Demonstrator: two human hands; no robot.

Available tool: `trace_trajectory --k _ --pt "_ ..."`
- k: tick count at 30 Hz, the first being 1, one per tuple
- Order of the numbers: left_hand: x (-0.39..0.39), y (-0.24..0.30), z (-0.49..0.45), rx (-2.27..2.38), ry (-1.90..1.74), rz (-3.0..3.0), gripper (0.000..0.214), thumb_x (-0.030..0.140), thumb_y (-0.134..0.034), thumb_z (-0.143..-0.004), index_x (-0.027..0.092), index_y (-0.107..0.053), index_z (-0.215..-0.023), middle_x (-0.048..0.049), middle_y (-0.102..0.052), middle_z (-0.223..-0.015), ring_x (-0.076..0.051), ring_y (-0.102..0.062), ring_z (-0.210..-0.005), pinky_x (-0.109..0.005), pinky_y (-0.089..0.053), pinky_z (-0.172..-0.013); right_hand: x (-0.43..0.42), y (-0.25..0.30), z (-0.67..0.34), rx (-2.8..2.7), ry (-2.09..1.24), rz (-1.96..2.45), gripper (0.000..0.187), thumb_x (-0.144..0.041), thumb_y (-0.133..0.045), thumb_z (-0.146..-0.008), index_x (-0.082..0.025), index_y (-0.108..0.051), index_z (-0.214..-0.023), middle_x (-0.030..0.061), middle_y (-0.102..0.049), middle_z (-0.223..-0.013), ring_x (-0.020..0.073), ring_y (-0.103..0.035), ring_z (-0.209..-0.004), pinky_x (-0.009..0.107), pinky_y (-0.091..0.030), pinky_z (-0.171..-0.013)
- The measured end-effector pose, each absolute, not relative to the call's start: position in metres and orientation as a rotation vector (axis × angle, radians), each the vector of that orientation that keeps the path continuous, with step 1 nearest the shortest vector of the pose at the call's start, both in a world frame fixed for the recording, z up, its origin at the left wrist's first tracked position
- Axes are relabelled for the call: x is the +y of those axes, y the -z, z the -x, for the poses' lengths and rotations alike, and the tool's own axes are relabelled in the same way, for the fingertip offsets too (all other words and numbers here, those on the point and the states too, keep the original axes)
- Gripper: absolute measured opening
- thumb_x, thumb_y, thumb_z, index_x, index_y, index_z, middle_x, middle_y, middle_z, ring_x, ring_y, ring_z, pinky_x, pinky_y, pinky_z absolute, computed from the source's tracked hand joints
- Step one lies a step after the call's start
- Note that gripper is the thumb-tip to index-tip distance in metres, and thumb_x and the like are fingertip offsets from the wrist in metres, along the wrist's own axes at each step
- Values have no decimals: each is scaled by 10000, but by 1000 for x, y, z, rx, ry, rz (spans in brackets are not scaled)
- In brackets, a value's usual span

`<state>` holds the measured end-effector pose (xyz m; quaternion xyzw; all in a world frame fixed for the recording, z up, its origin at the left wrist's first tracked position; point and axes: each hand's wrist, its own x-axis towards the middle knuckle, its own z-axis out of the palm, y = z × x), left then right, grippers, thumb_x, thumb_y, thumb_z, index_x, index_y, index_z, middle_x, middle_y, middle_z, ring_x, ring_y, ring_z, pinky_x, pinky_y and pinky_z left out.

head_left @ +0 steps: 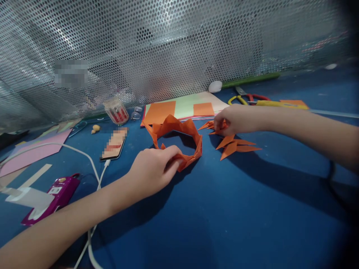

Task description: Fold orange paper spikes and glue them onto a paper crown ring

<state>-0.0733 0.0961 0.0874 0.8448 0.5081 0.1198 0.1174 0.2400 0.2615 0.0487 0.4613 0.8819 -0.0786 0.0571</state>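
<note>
An orange folded-paper ring [193, 134] with pointed peaks stands on the blue tabletop. My left hand [154, 166] pinches its near side between thumb and fingers. To the right of the ring, my right hand [228, 119] is closed over a small pile of folded orange paper pieces [207, 126]; its fingertips are partly hidden, but a piece appears to be between them. Just in front of that hand lie more pointed orange paper pieces [231, 147], spread like petals.
Behind the ring is a stack of coloured paper [183, 109]. Scissors [249, 98] and a yellow cutter [280, 104] lie at the back right. A phone [114, 144], white cable [95, 170], purple power strip [66, 192] and jar [117, 111] are on the left. A perforated metal panel [174, 48] borders the back.
</note>
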Motion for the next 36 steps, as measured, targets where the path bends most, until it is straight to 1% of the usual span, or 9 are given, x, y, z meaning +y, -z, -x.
trace_trajectory --k 4,7,10,13,16,21,26,32,36 --pt "98 -95 76 1526 -367 -2401 80 239 -656 -892 212 -663 -817 18 -713 -656 -154 -627 -558 -266 -385 -603 259 -52 -240 2727 207 -1431 317 -415 -655 -1056 -221 -682 -1304 102 -684 -1347 223 -695 -1109 438 -618 -949" --pt "99 -98 76 1549 -361 -2353 186 327 -729 -865 212 -632 -756 32 -649 -573 -154 -588 -514 -272 -361 -580 255 -61 -239 2766 231 -1404 289 -420 -640 -1065 -202 -693 -1248 84 -712 -1248 192 -707 -1017 396 -629 -881" --pt "98 -97 74 1533 -360 -2303 168 345 -775 -852 208 -699 -913 55 -636 -555 -148 -566 -486 -268 -368 -571 250 -71 -233 2852 206 -1407 232 -417 -703 -1012 -201 -743 -1088 49 -741 -1001 148 -668 -779 314 -575 -704" --pt "98 -93 72 1488 -378 -2242 232 307 -737 -900 212 -720 -1110 59 -667 -597 -150 -614 -532 -252 -402 -581 238 -82 -219 2981 136 -1455 172 -409 -737 -941 -241 -771 -948 40 -712 -820 157 -589 -636 330 -465 -606" --pt "97 -90 71 1454 -392 -2168 116 285 -636 -966 203 -716 -983 47 -660 -595 -137 -616 -533 -239 -418 -567 215 -92 -198 3183 103 -1390 199 -432 -645 -970 -268 -753 -936 23 -690 -810 169 -568 -652 352 -452 -670" --pt "94 -91 69 1466 -407 -2018 198 247 -560 -974 210 -607 -785 71 -579 -500 -104 -530 -407 -209 -371 -455 178 -98 -172 3646 272 -782 341 -513 -558 -1035 -257 -740 -901 12 -680 -841 151 -548 -673 336 -443 -653" --pt "95 -98 71 1462 -386 -1847 163 247 -564 -961 222 -576 -800 91 -572 -480 -86 -464 -331 -175 -337 -357 171 -85 -164 3527 476 -486 166 -344 -633 -1011 -233 -754 -1039 29 -768 -983 152 -680 -800 301 -506 -713" --pt "100 -96 72 1385 -310 -1689 69 218 -686 -898 194 -675 -961 82 -623 -491 -80 -447 -310 -159 -330 -324 167 -72 -158 3502 461 -639 52 -216 -601 -951 -236 -646 -936 -19 -710 -765 135 -613 -630 266 -427 -601" --pt "102 -93 70 1376 -307 -1641 39 195 -664 -921 175 -696 -930 75 -599 -463 -71 -424 -304 -151 -320 -327 166 -66 -155 3576 437 -565 108 -239 -549 -995 -231 -609 -905 26 -698 -885 143 -635 -718 262 -458 -633"
